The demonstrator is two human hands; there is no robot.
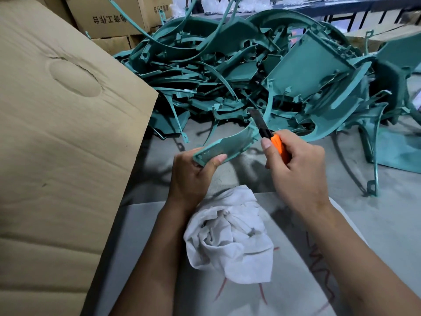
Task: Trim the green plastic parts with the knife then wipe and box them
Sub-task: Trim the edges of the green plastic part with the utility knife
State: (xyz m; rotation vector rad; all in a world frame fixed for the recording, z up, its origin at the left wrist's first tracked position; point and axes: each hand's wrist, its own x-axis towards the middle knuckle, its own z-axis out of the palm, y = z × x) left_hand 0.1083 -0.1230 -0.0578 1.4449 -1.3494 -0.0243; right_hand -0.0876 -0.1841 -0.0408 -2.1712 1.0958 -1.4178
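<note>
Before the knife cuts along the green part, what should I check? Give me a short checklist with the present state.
1. Left hand grips part: ok.
2. Right hand holds knife: ok.
3. Blade out, at the part's far end: ok.
4. Left fingers away from blade: ok.
5. Blade sharpness: cannot tell.
6. Rag near for wiping: ok.

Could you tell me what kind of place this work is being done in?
Probably a factory finishing or packing bench: a heap of green plastic parts covers the table, stacked printed cartons stand behind, and a large cardboard box waits at the left.
</note>
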